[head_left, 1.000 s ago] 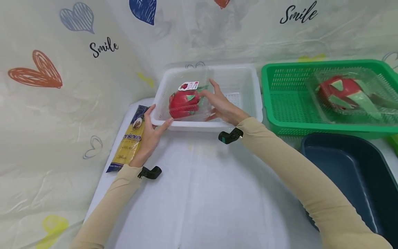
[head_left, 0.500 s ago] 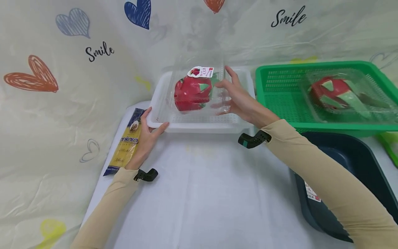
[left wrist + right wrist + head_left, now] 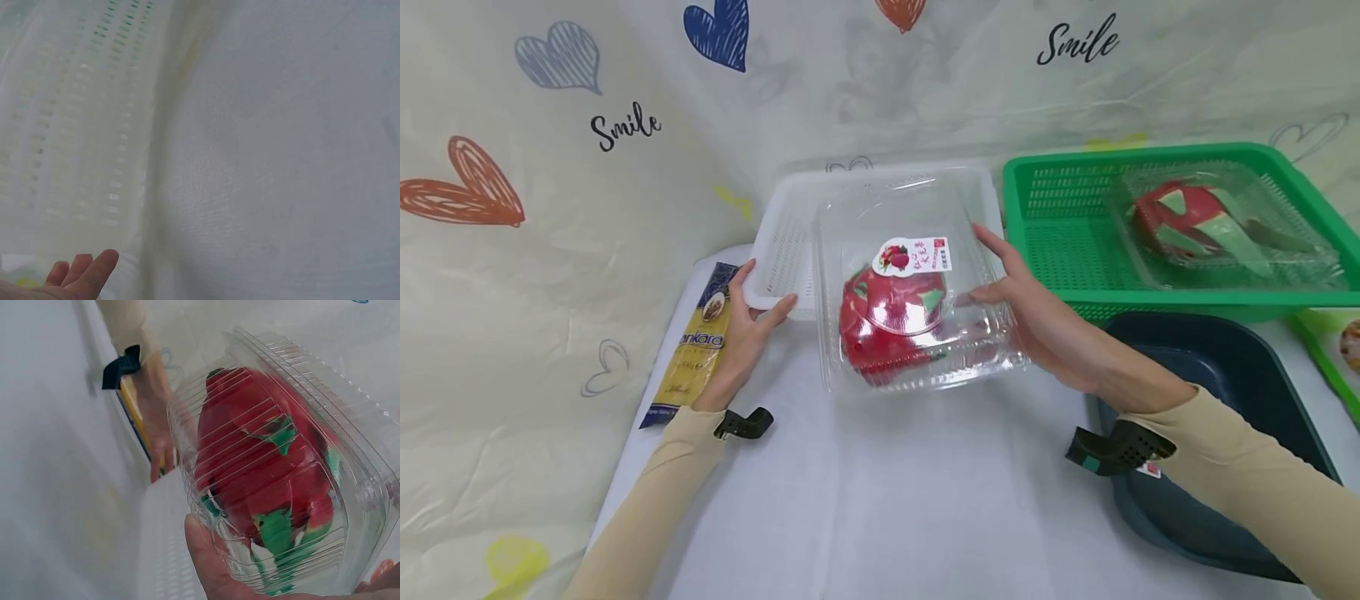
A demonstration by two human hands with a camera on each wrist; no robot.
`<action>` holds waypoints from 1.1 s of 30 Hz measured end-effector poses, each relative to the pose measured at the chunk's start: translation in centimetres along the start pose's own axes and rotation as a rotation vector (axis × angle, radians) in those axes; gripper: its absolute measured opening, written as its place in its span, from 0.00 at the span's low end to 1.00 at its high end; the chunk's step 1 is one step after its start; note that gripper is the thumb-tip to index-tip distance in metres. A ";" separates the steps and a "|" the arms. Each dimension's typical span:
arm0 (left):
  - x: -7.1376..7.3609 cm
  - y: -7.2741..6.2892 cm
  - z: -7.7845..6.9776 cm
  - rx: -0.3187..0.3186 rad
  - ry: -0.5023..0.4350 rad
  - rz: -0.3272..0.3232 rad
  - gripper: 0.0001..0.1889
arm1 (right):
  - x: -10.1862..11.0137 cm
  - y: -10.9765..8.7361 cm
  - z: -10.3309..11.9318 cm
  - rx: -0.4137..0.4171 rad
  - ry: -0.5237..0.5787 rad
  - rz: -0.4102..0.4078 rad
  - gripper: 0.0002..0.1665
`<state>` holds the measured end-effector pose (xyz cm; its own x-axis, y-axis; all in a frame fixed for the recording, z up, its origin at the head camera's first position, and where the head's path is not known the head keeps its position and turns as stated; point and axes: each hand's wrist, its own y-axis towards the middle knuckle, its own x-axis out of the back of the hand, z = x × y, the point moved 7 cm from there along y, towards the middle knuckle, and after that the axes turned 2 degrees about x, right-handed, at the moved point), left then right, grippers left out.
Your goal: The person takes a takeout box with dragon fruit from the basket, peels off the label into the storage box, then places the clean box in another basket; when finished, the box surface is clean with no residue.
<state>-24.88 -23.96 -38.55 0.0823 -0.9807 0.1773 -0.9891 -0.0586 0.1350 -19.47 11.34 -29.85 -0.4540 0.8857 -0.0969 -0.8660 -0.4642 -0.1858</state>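
Note:
My right hand (image 3: 1048, 333) grips the right side of a clear plastic clamshell box (image 3: 887, 221), held up in front of the white basket. Inside lies a red dragon fruit (image 3: 880, 333) with green scales; a white label (image 3: 912, 257) is on the lid. In the right wrist view, the fruit (image 3: 262, 450) shows through the ribbed plastic, with a finger (image 3: 206, 556) along its edge. My left hand (image 3: 741, 350) spreads thumb and fingers against the front left corner of the white basket (image 3: 790, 237). The left wrist view shows straight fingertips (image 3: 100, 269) at the basket's end.
A green basket (image 3: 1060, 297) at the right holds another boxed dragon fruit (image 3: 1187, 225). Before it stands a dark blue tub (image 3: 1217, 542), partly behind the right arm. A yellow pasta packet (image 3: 681, 371) lies left of the left hand, and a green packet (image 3: 1333, 354) at the right edge.
My right hand has lifted the boxed dragon fruit out of the white basket and brought it toward me and to the right. The left hand has stayed at the basket's corner.

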 end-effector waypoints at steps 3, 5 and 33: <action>0.0 0.0 0.0 0.007 -0.015 0.005 0.46 | -0.2 -1.7 -1.5 0.000 -0.021 0.043 0.50; 0.0 -0.1 0.0 0.011 -0.015 0.008 0.46 | -0.2 -2.9 -2.5 -0.006 -0.033 0.072 0.51; -0.2 -0.1 -0.2 0.023 0.001 0.008 0.45 | -0.9 -10.5 -11.4 -0.249 -0.026 0.229 0.50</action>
<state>-24.77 -23.72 -38.45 0.0749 -0.9810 0.1792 -0.9922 -0.0554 0.1117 -7.55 15.45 -38.98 -0.6389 0.7565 -0.1399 -0.6644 -0.6343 -0.3952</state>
